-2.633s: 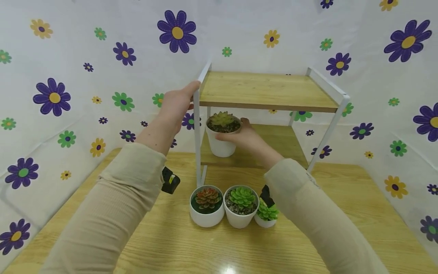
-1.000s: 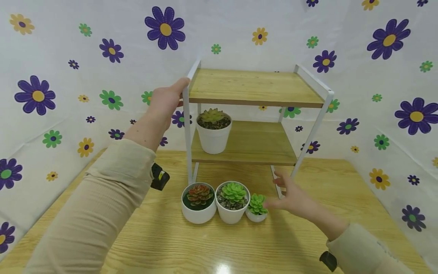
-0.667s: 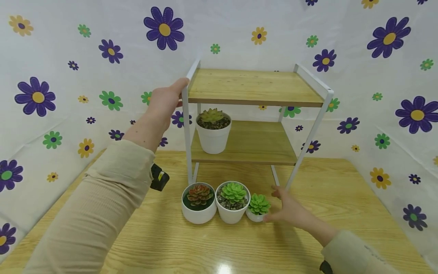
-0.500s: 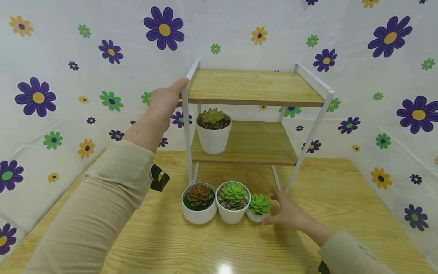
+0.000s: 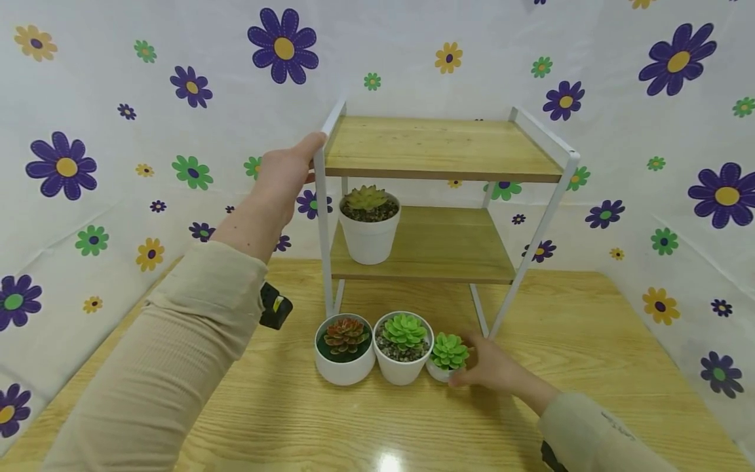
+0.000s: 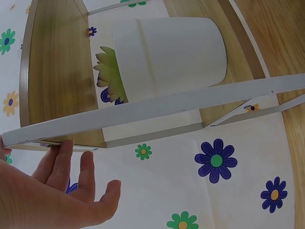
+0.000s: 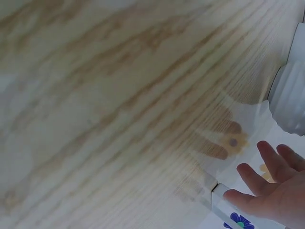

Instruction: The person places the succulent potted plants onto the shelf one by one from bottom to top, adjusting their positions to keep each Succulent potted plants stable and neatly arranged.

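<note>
My left hand (image 5: 287, 174) grips the upper left front corner of a two-tier shelf rack (image 5: 445, 149), thumb on its white metal frame. In the left wrist view, the fingers (image 6: 62, 164) reach behind the frame. My right hand (image 5: 492, 364) is at the right side of a small potted succulent (image 5: 449, 352), thumb near the front of its white pot. The right wrist view shows the fingers (image 7: 271, 162) spread, just short of the ridged white pot (image 7: 289, 98). Left of it stand a green succulent in a white pot (image 5: 402, 347) and a reddish succulent in a wide pot (image 5: 345, 351).
A yellow-green potted succulent (image 5: 369, 226) stands at the left of the rack's lower board (image 5: 448, 242). The rack stands on a wooden table (image 5: 295, 406), behind the row of pots. A flower-print cloth (image 5: 401, 39) hangs behind and at the sides.
My right hand has released the yellow-green potted succulent on the lower board and come down to the small succulent, closing in on it from the right. The left hand keeps its grip.
</note>
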The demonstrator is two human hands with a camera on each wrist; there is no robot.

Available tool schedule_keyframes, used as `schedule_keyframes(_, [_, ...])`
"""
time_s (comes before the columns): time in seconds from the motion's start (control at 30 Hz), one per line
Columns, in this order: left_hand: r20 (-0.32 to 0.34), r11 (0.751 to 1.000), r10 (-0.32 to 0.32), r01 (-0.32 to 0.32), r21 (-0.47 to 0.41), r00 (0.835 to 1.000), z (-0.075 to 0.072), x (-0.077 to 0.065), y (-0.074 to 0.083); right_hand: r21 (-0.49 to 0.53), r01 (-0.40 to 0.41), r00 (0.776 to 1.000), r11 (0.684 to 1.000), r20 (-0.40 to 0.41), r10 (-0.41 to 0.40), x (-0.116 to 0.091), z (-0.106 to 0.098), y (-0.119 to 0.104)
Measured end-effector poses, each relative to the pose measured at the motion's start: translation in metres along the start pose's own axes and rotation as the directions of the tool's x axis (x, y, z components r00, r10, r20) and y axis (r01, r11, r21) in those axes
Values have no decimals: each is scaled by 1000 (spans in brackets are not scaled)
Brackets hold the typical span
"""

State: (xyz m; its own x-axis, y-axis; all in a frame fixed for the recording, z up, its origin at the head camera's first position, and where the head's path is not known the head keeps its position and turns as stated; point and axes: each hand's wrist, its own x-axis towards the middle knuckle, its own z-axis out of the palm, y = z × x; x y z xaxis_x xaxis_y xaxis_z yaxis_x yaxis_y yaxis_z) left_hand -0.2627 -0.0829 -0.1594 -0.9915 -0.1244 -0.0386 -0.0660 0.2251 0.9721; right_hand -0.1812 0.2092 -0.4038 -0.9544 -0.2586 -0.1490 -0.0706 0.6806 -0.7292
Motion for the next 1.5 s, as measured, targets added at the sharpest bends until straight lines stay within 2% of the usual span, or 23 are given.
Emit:
schedule_keyframes(0.3, [-5, 1000, 1, -1, 6, 1000, 0, -1, 0, 21, 41, 998, 999, 41, -42, 5, -1, -1])
schedule_keyframes(0.5, [-18, 1000, -4, 4, -6, 1000, 1, 0, 0, 6, 80, 996, 997, 41, -80, 7, -2, -4])
schedule_keyframes(0.97, [-20, 1000, 9, -9, 2, 1000, 1, 2, -2, -15, 15, 1000, 1000, 24, -14, 2, -5, -2])
schedule_keyframes(1.5, [-20, 1000, 9, -10, -3, 1000, 1, 0, -1, -69, 11, 999, 998, -30, -14, -13, -30, -11])
